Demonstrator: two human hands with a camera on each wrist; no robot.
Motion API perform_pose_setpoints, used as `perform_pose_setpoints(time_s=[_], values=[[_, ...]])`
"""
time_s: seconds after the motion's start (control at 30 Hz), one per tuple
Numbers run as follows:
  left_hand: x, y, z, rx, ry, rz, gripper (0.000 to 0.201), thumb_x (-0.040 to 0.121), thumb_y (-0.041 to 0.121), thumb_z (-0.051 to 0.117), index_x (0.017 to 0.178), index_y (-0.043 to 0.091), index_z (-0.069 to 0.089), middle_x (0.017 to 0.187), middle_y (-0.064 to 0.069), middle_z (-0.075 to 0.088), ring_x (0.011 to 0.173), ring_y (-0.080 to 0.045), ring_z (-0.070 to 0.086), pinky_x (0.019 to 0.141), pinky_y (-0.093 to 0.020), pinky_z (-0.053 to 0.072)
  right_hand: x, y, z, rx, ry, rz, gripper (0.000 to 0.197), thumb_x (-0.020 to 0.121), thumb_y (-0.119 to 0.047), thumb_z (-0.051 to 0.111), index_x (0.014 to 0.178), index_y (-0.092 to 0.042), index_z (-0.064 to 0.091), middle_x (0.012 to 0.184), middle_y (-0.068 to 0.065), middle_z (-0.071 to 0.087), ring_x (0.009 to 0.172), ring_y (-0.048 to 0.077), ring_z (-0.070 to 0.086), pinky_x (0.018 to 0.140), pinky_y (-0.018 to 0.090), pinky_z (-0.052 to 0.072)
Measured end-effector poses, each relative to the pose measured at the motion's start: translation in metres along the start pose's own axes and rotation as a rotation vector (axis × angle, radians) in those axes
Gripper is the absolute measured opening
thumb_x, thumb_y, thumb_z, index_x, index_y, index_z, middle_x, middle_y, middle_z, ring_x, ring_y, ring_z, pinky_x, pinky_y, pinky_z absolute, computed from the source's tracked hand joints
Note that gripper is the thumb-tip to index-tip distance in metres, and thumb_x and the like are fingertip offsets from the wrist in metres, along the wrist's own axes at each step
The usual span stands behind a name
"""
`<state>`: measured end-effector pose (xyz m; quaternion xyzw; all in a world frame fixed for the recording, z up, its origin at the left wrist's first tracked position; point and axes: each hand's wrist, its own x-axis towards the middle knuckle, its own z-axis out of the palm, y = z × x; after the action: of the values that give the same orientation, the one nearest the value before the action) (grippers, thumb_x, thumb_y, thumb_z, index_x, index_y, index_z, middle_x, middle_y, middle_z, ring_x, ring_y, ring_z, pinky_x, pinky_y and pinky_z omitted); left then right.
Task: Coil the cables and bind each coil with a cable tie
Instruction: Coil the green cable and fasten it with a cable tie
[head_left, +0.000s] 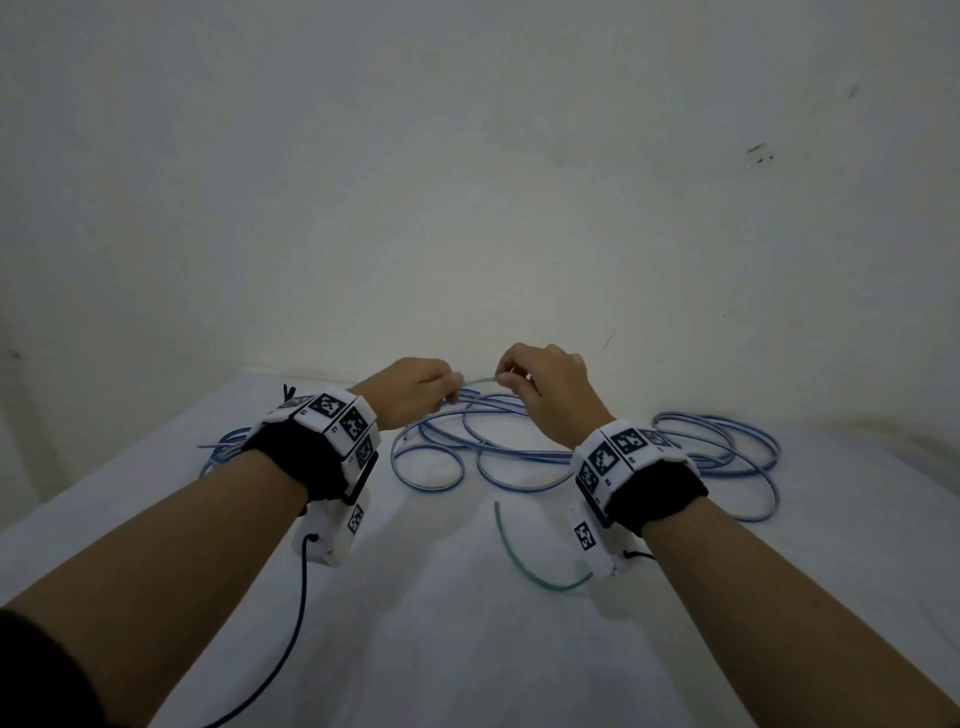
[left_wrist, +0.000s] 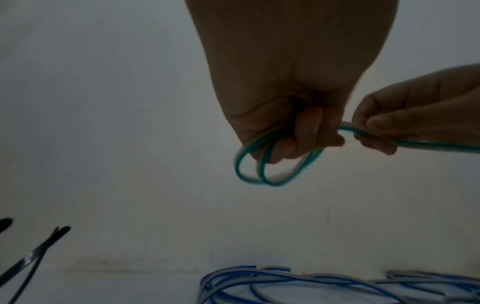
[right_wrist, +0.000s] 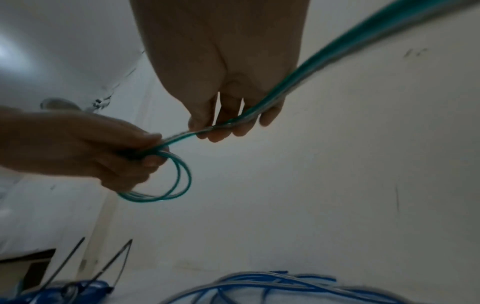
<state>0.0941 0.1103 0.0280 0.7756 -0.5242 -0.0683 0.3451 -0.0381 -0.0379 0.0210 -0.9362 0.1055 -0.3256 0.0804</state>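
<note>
Fingers (left_wrist: 306, 131) of the left hand (head_left: 410, 389): curled round a small coil of green cable (left_wrist: 265, 174), two loops showing, hanging below the knuckles.

Right hand (head_left: 545, 389): fingertips (right_wrist: 221, 133) pinching the same green cable just beside the coil, on the coil's right. Both hands are raised above the table (head_left: 415, 649).

Key relation: the free run of green cable leaves the coil toward the right hand, passes through its pinch and carries on past that wrist. Its long axis lies roughly from hand to hand. The right hand is nearer the slack, the left nearer the loops; the next wrap, by my reckoning, needs the right hand to bring slack over to the coil.

Green tail (head_left: 514, 556): lying on the table nearer the person than the coil, below the right wrist.

Blue cables (head_left: 519, 441): loose and tangled on the table beneath and beyond the coil, uncoiled.

Black cable ties (left_wrist: 33, 259): left of the coil, near the blue cables on that side.

Hard to make out: the coil is hidden behind the left hand in the head view; the exact loop count is uncertain; the right wrist view is blurred along the cable.
</note>
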Motion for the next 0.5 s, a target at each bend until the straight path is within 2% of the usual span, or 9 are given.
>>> perform_pose_setpoints(time_s=[0.07, 0.17, 0.27, 0.37, 0.43, 0.5], values=[[-0.001, 0.003, 0.001, -0.104, -0.059, -0.017, 0.037, 0.099, 0.032, 0.040, 0.073, 0.015, 0.059, 0.059, 0.004, 0.046, 0.050, -0.007, 0.040, 0.055, -0.021, 0.033, 0.001, 0.002, 0.002, -0.204, 0.029, 0.005, 0.020, 0.099, -0.027, 0.040, 0.099, -0.021, 0.060, 0.092, -0.007, 0.064, 0.096, 0.020, 0.047, 0.087, 0.036, 0.024], [0.000, 0.006, 0.002, -0.236, -0.020, -0.016, 0.037, 0.099, 0.029, 0.041, 0.068, 0.015, 0.055, 0.048, 0.011, 0.043, 0.039, -0.001, 0.035, 0.046, -0.014, 0.030, 0.001, -0.001, 0.008, -0.209, 0.081, 0.016, 0.024, 0.100, -0.025, 0.036, 0.101, -0.018, 0.058, 0.099, -0.003, 0.062, 0.100, 0.022, 0.048, 0.088, 0.034, 0.020], [0.000, 0.011, 0.001, -0.518, 0.028, -0.043, 0.039, 0.101, 0.025, 0.036, 0.066, 0.012, 0.046, 0.041, 0.012, 0.033, 0.037, -0.003, 0.027, 0.041, -0.015, 0.022, 0.005, -0.005, 0.016, -0.025, 0.103, 0.060, 0.033, 0.098, -0.026, 0.028, 0.095, -0.014, 0.058, 0.094, 0.002, 0.060, 0.091, 0.025, 0.051, 0.086, 0.036, 0.027], [0.000, 0.012, -0.007, -0.705, 0.098, -0.086, 0.040, 0.102, 0.028, 0.034, 0.065, 0.014, 0.042, 0.044, 0.011, 0.029, 0.038, -0.005, 0.023, 0.039, -0.015, 0.019, 0.008, -0.014, 0.023, 0.289, 0.086, 0.090, 0.026, 0.101, -0.022, 0.032, 0.089, -0.014, 0.053, 0.078, 0.000, 0.055, 0.077, 0.023, 0.051, 0.079, 0.038, 0.037], [-0.001, 0.010, -0.013, -0.806, 0.148, -0.112, 0.040, 0.101, 0.031, 0.033, 0.065, 0.016, 0.041, 0.044, 0.009, 0.029, 0.037, -0.005, 0.022, 0.039, -0.016, 0.018, 0.008, -0.023, 0.025, 0.480, 0.078, 0.111, 0.024, 0.101, -0.022, 0.035, 0.091, -0.008, 0.052, 0.069, -0.002, 0.048, 0.067, 0.019, 0.045, 0.067, 0.033, 0.037], [-0.002, 0.007, -0.018, -0.897, 0.188, -0.131, 0.040, 0.101, 0.032, 0.033, 0.065, 0.016, 0.039, 0.042, 0.010, 0.028, 0.035, -0.004, 0.021, 0.039, -0.017, 0.016, 0.008, -0.030, 0.026, 0.560, 0.074, 0.131, 0.025, 0.101, -0.025, 0.038, 0.094, -0.004, 0.052, 0.067, -0.002, 0.045, 0.063, 0.015, 0.040, 0.061, 0.026, 0.034]])
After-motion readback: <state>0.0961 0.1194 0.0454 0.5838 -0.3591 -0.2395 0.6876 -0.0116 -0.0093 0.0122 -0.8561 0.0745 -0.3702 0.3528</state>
